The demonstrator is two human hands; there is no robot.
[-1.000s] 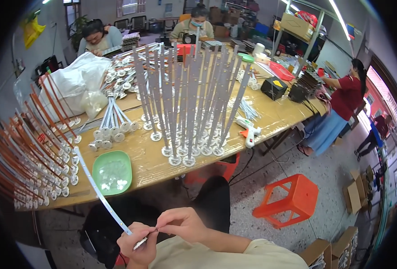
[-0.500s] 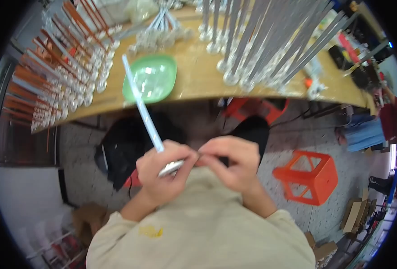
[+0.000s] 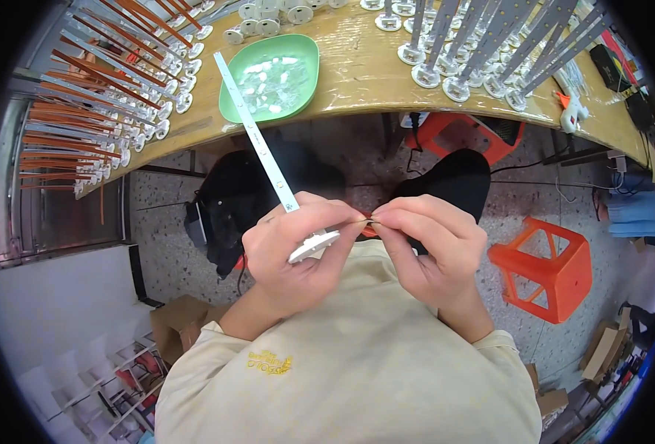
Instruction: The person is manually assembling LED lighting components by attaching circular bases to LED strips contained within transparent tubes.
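Note:
A slim white LED strip (image 3: 257,140) rises from my left hand (image 3: 286,255) and slants up past the green bowl. At its lower end a round white base (image 3: 314,247) sits between my left thumb and fingers. My right hand (image 3: 442,251) is pinched, its fingertips almost meeting those of the left in front of my chest. Between the two pinches runs a short thin wire (image 3: 370,221), its ends hidden by the fingers. On the table, the green bowl (image 3: 311,74) holds small clear and white pieces.
Rows of orange-brown strips (image 3: 61,144) on white bases fill the table's left; grey strips (image 3: 442,37) stand on the right. White round pieces (image 3: 268,27) lie behind the bowl. An orange stool (image 3: 553,274) is on the floor at right, a red stool (image 3: 464,133) under the table.
The whole view has shifted, with table and stools sitting higher and further right in the picture. Both hands keep their pinch; the strip stays in my left hand.

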